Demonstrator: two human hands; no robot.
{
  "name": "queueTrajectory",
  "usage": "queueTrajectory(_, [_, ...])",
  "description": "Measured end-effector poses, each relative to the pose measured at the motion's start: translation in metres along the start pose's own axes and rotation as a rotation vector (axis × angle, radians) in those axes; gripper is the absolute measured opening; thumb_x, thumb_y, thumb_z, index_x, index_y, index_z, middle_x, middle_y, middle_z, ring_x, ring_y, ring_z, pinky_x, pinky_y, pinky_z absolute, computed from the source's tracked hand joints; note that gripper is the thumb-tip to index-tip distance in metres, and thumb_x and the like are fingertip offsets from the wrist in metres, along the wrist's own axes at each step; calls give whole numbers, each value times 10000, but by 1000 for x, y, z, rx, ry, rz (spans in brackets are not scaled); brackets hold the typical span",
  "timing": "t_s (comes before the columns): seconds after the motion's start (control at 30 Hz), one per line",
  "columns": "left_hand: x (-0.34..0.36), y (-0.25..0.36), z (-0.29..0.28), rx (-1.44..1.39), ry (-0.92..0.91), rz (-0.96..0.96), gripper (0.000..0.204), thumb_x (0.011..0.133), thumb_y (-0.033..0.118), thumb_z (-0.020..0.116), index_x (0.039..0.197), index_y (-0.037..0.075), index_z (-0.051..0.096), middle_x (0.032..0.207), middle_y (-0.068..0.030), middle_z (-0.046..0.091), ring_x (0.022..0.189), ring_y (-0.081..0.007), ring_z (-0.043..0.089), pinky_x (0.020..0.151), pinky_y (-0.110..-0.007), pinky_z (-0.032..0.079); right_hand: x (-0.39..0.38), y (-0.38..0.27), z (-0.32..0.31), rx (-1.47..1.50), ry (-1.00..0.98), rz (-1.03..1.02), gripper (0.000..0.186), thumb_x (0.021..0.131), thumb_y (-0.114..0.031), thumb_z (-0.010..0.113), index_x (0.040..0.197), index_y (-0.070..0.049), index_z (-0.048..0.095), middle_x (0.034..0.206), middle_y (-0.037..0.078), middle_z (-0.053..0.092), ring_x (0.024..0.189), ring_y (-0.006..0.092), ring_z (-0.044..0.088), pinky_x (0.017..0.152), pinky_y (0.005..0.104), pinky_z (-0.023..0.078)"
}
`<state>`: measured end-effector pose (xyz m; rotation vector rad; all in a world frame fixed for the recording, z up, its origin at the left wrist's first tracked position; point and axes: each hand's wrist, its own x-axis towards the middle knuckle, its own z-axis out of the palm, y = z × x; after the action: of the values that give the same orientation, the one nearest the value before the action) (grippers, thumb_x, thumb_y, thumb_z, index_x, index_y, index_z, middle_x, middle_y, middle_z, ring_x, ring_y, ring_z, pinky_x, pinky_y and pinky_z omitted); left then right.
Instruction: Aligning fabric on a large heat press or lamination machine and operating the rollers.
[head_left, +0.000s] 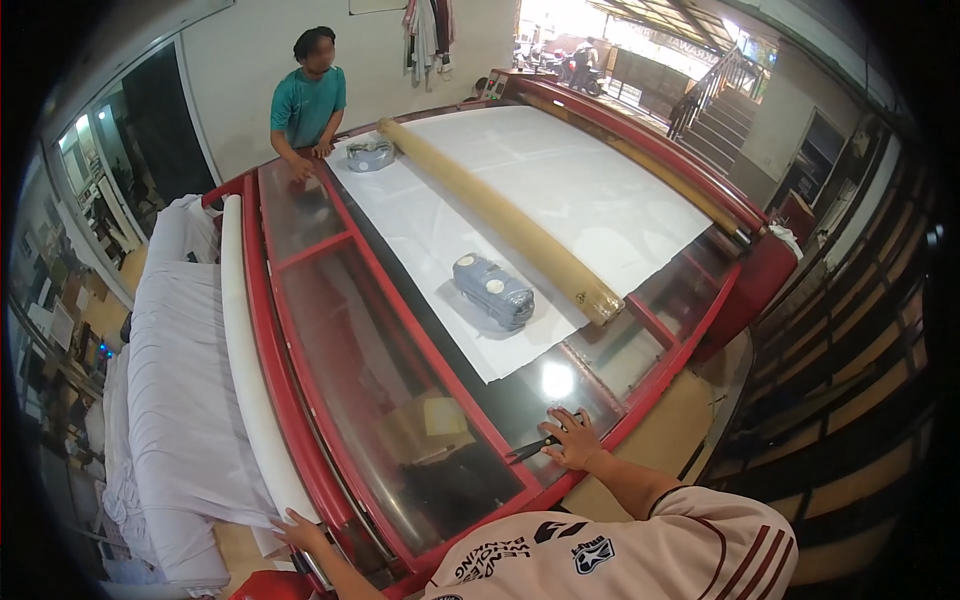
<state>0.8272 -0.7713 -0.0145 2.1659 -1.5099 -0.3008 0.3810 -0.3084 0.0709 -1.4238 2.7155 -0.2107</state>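
Observation:
My right hand (570,441) is at the near edge of the red-framed machine table, its fingers curled around the dark handles of a pair of scissors (528,451). The blades point left, low over the glass surface. My left hand (303,533) is down at the near end of a long white roll (245,330), fingertips closed on the edge of white fabric (185,400) that drapes beside the roll. Farther off, a long brown cardboard-like tube (500,215) lies across a big white sheet (440,270). A grey-blue wrapped bundle (492,290) sits on the sheet, left of the tube.
A second wrapped bundle (369,155) rests at the sheet's far left corner. Across the table, a person in a teal shirt (308,108) stands with hands by the red frame (330,250). A slatted dark structure (840,350) is at right, stairs (720,120) behind.

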Motion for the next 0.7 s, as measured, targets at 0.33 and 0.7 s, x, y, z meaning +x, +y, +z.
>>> queueTrajectory(0.33, [35, -18, 1, -259, -334, 126, 751, 932, 294, 722, 1475, -121, 411, 1490, -320, 473, 1381, -416, 475, 1164, -435, 368, 1, -3, 1, 5, 20, 9, 586, 940, -571, 579, 1432, -257, 529, 1571, 112, 410, 1480, 300, 350, 1197, 619, 187])
queueTrajectory(0.7, [58, -47, -6, -963, -452, -630, 597, 938, 274, 677, 1394, -65, 490, 1317, -211, 606, 1159, -347, 603, 991, -443, 497, 1, -3, 8, 11, 57, -25, 576, 952, -596, 544, 1418, -257, 547, 1551, 116, 438, 1462, 300, 379, 1190, 610, 189])
